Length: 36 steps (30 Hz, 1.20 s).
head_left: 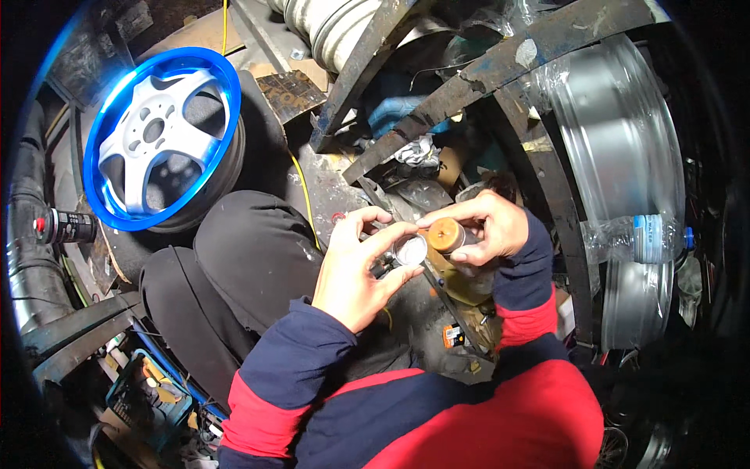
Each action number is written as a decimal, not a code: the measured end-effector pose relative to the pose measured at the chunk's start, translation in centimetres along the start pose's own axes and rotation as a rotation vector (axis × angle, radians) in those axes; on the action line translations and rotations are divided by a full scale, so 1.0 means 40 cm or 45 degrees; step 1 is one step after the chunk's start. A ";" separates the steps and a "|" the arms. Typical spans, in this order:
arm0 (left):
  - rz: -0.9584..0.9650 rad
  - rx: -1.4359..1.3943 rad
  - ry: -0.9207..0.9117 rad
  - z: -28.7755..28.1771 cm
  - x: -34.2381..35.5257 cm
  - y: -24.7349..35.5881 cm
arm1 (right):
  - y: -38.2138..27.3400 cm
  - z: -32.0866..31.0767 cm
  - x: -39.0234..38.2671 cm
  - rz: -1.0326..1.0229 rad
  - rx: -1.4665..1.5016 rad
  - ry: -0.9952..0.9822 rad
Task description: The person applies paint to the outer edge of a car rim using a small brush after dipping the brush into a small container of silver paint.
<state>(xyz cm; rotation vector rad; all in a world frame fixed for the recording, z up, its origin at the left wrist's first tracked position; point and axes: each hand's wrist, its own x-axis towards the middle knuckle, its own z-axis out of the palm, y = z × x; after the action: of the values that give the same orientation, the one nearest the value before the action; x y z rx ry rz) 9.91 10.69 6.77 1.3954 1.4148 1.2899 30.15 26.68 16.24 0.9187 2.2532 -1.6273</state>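
My left hand point(359, 273) pinches a small round silver cup point(410, 249), with a dark part partly showing behind it. Just right of that, my right hand point(492, 227) grips a small container with an orange-brown top point(445, 234), its top turned up toward me. The two items are close together over my knees; I cannot tell whether they touch. A small red ring-like item point(338, 216) shows behind my left fingers, too small to make out.
A blue-rimmed silver wheel point(133, 148) lies at upper left, beside a black spray can point(66, 227). Steel frames point(469, 86) hold wrapped wheels point(605, 133) and a plastic bottle point(625, 238) at right. A yellow cable point(301, 187) crosses the cluttered floor. A teal crate point(148, 399) sits lower left.
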 end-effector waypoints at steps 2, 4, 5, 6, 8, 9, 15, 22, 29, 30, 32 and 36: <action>0.012 0.020 -0.015 -0.008 0.001 0.010 | 0.093 0.032 0.002 -0.150 0.512 0.082; 0.063 -0.059 0.068 -0.003 0.003 0.002 | 0.227 0.061 0.010 -0.202 0.620 0.345; 0.058 -0.074 0.082 -0.001 0.003 0.007 | 0.289 0.079 0.016 -0.174 0.570 0.568; 0.057 -0.054 0.095 -0.011 0.001 0.013 | 0.339 0.108 0.034 -0.153 0.532 0.780; 0.015 -0.007 0.106 -0.025 -0.013 0.012 | 0.418 0.157 0.057 -0.107 0.542 1.010; 0.015 0.033 0.107 -0.029 -0.019 0.015 | 0.430 0.182 0.066 -0.168 0.494 1.170; 0.035 0.182 0.068 -0.004 -0.028 0.014 | 0.658 0.271 0.151 -0.032 -0.017 1.765; 0.027 0.169 0.095 0.007 -0.022 0.027 | 0.872 0.306 0.237 0.168 -0.345 1.955; -0.014 0.198 0.083 -0.027 -0.026 0.021 | 0.605 0.312 0.263 -0.049 -0.360 1.609; 0.017 0.200 0.079 -0.021 -0.021 0.020 | 0.569 0.330 0.240 -0.224 -0.511 1.413; -0.023 0.128 0.081 -0.007 -0.017 0.021 | 0.525 0.427 0.206 -0.051 0.054 0.742; -0.028 0.095 0.114 -0.014 -0.019 0.024 | 0.557 0.678 0.208 0.002 0.134 0.393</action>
<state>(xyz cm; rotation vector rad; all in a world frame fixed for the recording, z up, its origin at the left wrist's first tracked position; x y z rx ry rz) 9.67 9.77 7.73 1.3821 1.5481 1.3120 32.00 9.24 -15.27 1.2766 2.3744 -1.7194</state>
